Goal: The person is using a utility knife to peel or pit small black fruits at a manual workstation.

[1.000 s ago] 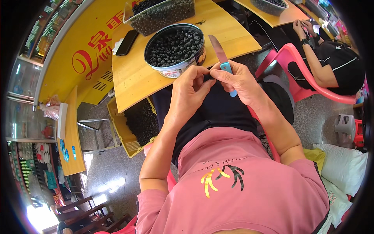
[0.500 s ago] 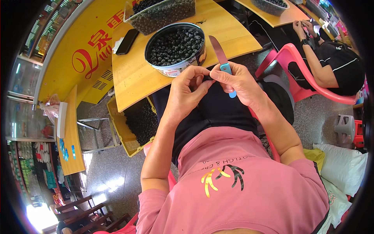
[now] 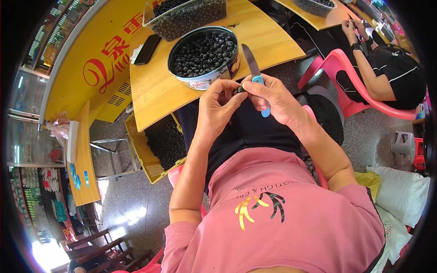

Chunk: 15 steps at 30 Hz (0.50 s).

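Note:
My left hand (image 3: 218, 98) pinches a small dark round fruit or nut (image 3: 240, 89) between thumb and fingertips; its exact kind does not show. In my right hand (image 3: 273, 95) is a knife (image 3: 251, 60) with a blue handle, its blade pointing up and away from me. The right thumb touches the dark piece beside my left fingertips. Just beyond my hands, on the wooden table (image 3: 152, 98), stands a round tub (image 3: 202, 85) full of similar dark pieces (image 3: 200, 54), several with pale rings.
Behind the tub is a clear plastic box (image 3: 189, 22) of more dark pieces, with a black phone (image 3: 148, 49) to its left. A yellow crate (image 3: 150, 168) of dark pieces sits below the table's left side. At right, another person (image 3: 380, 68) sits on a pink chair (image 3: 314, 73).
My right hand and the knife have shifted slightly left and down, and the blade has turned a little. The dark piece shows more between my fingertips.

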Motion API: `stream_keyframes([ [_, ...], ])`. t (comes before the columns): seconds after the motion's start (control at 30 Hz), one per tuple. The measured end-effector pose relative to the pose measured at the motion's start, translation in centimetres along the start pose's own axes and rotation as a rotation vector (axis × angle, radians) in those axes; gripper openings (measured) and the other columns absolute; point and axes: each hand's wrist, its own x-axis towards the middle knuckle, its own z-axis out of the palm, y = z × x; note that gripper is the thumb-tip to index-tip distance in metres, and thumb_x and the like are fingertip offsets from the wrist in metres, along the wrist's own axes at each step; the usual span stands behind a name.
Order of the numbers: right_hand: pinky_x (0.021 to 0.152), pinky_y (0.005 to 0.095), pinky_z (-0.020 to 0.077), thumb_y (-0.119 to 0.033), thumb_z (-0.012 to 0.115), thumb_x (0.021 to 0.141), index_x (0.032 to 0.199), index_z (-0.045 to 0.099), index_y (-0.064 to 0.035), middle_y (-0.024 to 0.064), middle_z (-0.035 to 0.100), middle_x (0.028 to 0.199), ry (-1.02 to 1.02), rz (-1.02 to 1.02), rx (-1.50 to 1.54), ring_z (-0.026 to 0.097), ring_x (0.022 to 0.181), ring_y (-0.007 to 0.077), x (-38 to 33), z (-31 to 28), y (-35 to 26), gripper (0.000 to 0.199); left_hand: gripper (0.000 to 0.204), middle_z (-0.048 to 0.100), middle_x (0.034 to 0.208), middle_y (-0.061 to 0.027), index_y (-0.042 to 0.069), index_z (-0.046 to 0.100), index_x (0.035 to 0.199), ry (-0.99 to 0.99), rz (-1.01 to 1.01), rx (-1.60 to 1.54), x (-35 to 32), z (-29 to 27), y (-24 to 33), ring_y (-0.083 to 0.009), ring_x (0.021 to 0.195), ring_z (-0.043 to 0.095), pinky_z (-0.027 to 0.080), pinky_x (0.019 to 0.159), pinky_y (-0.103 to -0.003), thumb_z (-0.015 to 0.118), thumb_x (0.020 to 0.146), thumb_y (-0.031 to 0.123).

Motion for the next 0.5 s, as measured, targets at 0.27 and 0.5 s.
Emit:
stream_keyframes([
  [0.27,0.048,0.0175,0.0322,-0.019,0.07,0.089,0.1,0.064,-0.0056,-0.007,0.052,0.068,-0.009,-0.046,0.022,0.043,0.054,0.0006,0.0,0.1,-0.1,0.018,0.016,0.052,0.084,0.0057,0.001,0.065,0.098,0.005,0.071,-0.154,0.1,0.0,-1.3,-0.0001,0.065,0.043,0.035,0.055,-0.017,0.073,0.084,0.003],
  [0.5,0.048,0.0178,0.0323,-0.019,0.069,0.09,0.097,0.065,-0.0054,-0.0065,0.054,0.069,0.04,-0.104,-0.103,0.042,0.055,0.0,-0.4,0.9,-0.3,0.016,0.017,0.06,0.093,0.0014,-0.001,0.064,0.103,0.057,0.094,-0.404,-0.4,0.6,-0.6,-0.0004,0.075,0.053,0.042,0.066,-0.015,0.069,0.087,0.001],
])
